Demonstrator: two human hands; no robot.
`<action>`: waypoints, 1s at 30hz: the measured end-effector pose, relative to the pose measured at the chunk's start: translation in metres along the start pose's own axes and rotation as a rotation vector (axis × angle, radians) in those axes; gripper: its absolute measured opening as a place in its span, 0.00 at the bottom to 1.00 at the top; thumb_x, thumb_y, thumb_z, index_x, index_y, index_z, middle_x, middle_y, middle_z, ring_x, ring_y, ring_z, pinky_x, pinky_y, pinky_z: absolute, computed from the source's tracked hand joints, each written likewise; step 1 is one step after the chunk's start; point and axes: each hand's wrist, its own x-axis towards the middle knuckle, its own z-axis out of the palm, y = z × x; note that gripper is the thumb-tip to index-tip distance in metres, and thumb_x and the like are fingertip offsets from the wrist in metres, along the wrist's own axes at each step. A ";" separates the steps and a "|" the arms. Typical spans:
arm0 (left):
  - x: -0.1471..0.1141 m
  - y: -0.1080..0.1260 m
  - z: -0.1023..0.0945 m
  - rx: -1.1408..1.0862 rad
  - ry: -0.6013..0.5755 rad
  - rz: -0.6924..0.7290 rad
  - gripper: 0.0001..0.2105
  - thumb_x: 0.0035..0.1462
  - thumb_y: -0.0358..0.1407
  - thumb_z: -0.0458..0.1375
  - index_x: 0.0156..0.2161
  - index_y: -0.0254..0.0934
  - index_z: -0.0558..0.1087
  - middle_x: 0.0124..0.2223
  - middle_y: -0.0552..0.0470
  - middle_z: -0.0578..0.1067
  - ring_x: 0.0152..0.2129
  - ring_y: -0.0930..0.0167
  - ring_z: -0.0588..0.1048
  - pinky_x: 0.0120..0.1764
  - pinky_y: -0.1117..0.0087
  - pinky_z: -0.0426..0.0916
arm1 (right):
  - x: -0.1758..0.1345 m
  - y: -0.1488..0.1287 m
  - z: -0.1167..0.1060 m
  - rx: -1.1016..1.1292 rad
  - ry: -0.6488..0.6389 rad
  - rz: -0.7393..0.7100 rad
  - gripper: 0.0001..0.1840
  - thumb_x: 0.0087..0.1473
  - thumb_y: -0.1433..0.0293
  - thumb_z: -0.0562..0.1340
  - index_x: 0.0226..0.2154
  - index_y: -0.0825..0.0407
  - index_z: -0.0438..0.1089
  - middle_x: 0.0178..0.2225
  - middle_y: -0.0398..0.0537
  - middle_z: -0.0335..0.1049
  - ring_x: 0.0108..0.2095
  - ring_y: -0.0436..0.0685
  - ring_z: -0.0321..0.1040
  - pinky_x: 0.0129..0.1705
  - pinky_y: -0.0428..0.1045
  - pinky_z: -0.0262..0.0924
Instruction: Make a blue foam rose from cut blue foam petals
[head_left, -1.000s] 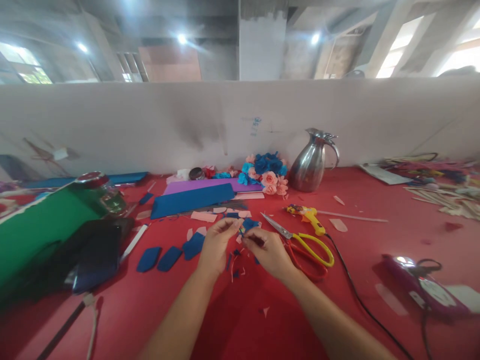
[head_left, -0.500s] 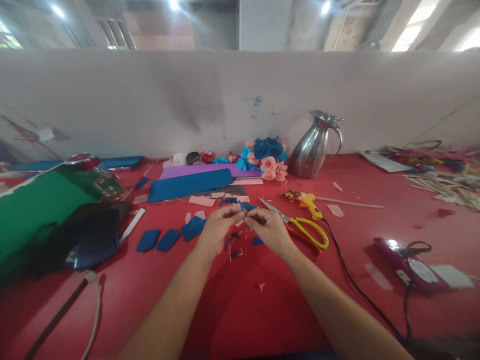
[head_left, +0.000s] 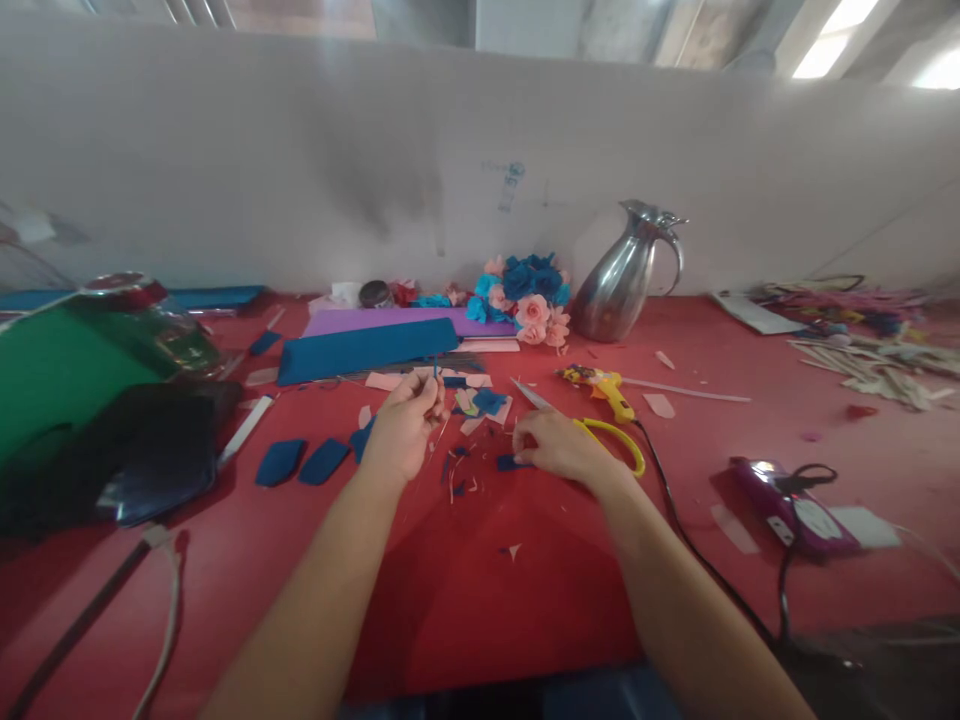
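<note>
Raised over the middle of the red table, my left hand point(head_left: 409, 420) is closed in a pinch around a thin wire stem with a blue tip point(head_left: 436, 367). Its lower end slants down past my fingers. My right hand point(head_left: 555, 440) has its fingers curled at a small blue paper piece point(head_left: 509, 463) lying on the table, thumb and fingertips at its edge. Partly under that hand lie scissors with yellow handles point(head_left: 626, 445). Blue petal-shaped pieces point(head_left: 324, 461) lie left of my left hand, and a crumpled blue piece point(head_left: 490, 402) sits between the hands.
A yellow glue gun point(head_left: 615, 395) with a black cord lies to the right. Behind are a blue paper strip point(head_left: 367, 350), a bunch of paper flowers point(head_left: 529, 295) and a steel jug point(head_left: 622, 275). A clear jar point(head_left: 150, 320) stands left; a purple device point(head_left: 795, 510) lies right.
My hands have come apart. The left moved left, keeping the thin stem; the right let go and moved down and right to the small blue piece. The view has tilted down slightly.
</note>
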 end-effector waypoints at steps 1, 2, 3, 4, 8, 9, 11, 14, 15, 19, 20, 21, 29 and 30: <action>-0.001 0.000 0.002 0.000 -0.005 -0.011 0.07 0.49 0.32 0.62 0.26 0.35 0.67 0.24 0.58 0.62 0.17 0.79 0.57 0.22 0.78 0.57 | 0.000 -0.002 0.000 -0.016 0.005 0.004 0.04 0.46 0.76 0.64 0.25 0.52 0.73 0.30 0.47 0.74 0.36 0.55 0.68 0.37 0.47 0.56; -0.002 0.000 0.004 0.008 -0.017 -0.027 0.07 0.49 0.31 0.62 0.26 0.35 0.67 0.24 0.58 0.63 0.17 0.80 0.56 0.21 0.79 0.55 | 0.000 -0.003 -0.001 -0.022 0.014 0.010 0.04 0.47 0.77 0.63 0.25 0.52 0.73 0.31 0.48 0.74 0.36 0.55 0.68 0.37 0.47 0.56; -0.004 -0.001 0.006 0.020 -0.031 -0.044 0.07 0.49 0.31 0.61 0.25 0.34 0.67 0.24 0.57 0.64 0.17 0.80 0.56 0.20 0.79 0.53 | -0.001 -0.004 -0.001 -0.027 0.020 0.013 0.04 0.47 0.76 0.63 0.27 0.52 0.73 0.32 0.48 0.74 0.36 0.56 0.68 0.36 0.47 0.55; -0.005 -0.002 0.008 0.035 -0.049 -0.059 0.07 0.49 0.31 0.61 0.25 0.34 0.67 0.24 0.56 0.65 0.17 0.80 0.56 0.20 0.78 0.52 | -0.001 -0.003 -0.001 -0.031 0.021 0.008 0.03 0.47 0.75 0.64 0.28 0.52 0.73 0.33 0.48 0.74 0.37 0.56 0.68 0.36 0.47 0.55; -0.008 -0.008 0.012 0.084 -0.107 -0.074 0.05 0.49 0.32 0.61 0.26 0.34 0.69 0.25 0.55 0.67 0.19 0.79 0.58 0.23 0.78 0.55 | -0.003 0.000 0.000 -0.057 -0.032 -0.054 0.02 0.45 0.73 0.65 0.26 0.51 0.72 0.31 0.47 0.73 0.35 0.57 0.67 0.35 0.48 0.54; -0.007 -0.010 0.011 0.099 -0.117 -0.082 0.04 0.49 0.32 0.61 0.27 0.34 0.70 0.26 0.54 0.68 0.20 0.79 0.59 0.24 0.77 0.55 | -0.003 0.001 0.001 -0.056 -0.031 -0.051 0.03 0.45 0.74 0.64 0.24 0.51 0.71 0.29 0.47 0.73 0.34 0.56 0.67 0.34 0.48 0.53; -0.007 -0.014 0.011 0.138 -0.131 -0.103 0.03 0.48 0.31 0.61 0.29 0.34 0.72 0.28 0.54 0.69 0.21 0.78 0.61 0.26 0.76 0.57 | -0.002 0.000 0.002 0.000 0.013 -0.007 0.06 0.46 0.76 0.61 0.22 0.52 0.70 0.26 0.47 0.71 0.31 0.55 0.66 0.32 0.48 0.52; -0.007 -0.016 0.011 0.196 -0.115 -0.128 0.04 0.46 0.32 0.62 0.30 0.34 0.73 0.31 0.53 0.71 0.24 0.77 0.64 0.30 0.76 0.59 | 0.000 -0.004 -0.001 0.286 0.138 0.046 0.03 0.48 0.73 0.60 0.24 0.52 0.68 0.25 0.43 0.69 0.27 0.52 0.64 0.30 0.47 0.52; -0.007 -0.015 0.011 0.210 -0.099 -0.134 0.05 0.46 0.33 0.62 0.30 0.34 0.73 0.31 0.54 0.71 0.25 0.77 0.65 0.31 0.75 0.59 | 0.000 -0.005 -0.003 0.428 0.168 0.041 0.02 0.48 0.71 0.61 0.25 0.51 0.67 0.24 0.41 0.68 0.27 0.51 0.64 0.30 0.46 0.53; -0.012 -0.011 0.015 0.252 -0.051 -0.163 0.11 0.41 0.36 0.67 0.32 0.36 0.74 0.30 0.55 0.71 0.23 0.77 0.64 0.29 0.74 0.58 | -0.001 -0.012 -0.009 0.929 0.181 -0.002 0.11 0.45 0.64 0.66 0.29 0.52 0.67 0.25 0.40 0.67 0.28 0.50 0.64 0.32 0.47 0.58; -0.013 -0.011 0.017 0.258 -0.054 -0.168 0.13 0.39 0.36 0.68 0.33 0.36 0.74 0.31 0.54 0.72 0.23 0.77 0.65 0.29 0.74 0.58 | -0.002 -0.013 -0.010 0.991 0.181 -0.006 0.12 0.44 0.63 0.67 0.30 0.52 0.67 0.25 0.40 0.68 0.28 0.50 0.65 0.33 0.47 0.58; -0.014 -0.010 0.018 0.261 -0.060 -0.170 0.15 0.38 0.36 0.69 0.34 0.36 0.75 0.33 0.54 0.73 0.24 0.77 0.65 0.29 0.74 0.58 | -0.003 -0.014 -0.011 1.024 0.181 -0.008 0.14 0.43 0.62 0.68 0.30 0.52 0.67 0.26 0.40 0.68 0.28 0.50 0.65 0.33 0.47 0.58; -0.015 -0.015 0.022 0.257 -0.057 -0.152 0.11 0.34 0.37 0.69 0.24 0.35 0.74 0.25 0.55 0.71 0.23 0.75 0.66 0.30 0.72 0.59 | -0.004 -0.020 -0.009 1.088 0.148 -0.037 0.14 0.39 0.67 0.70 0.30 0.51 0.69 0.27 0.40 0.69 0.30 0.50 0.65 0.36 0.48 0.58; -0.014 -0.016 0.021 0.249 -0.041 -0.134 0.11 0.33 0.37 0.69 0.23 0.35 0.73 0.25 0.55 0.71 0.23 0.75 0.66 0.30 0.72 0.59 | -0.004 -0.020 -0.009 1.118 0.176 -0.022 0.14 0.38 0.67 0.70 0.30 0.51 0.69 0.28 0.40 0.69 0.30 0.50 0.65 0.36 0.48 0.58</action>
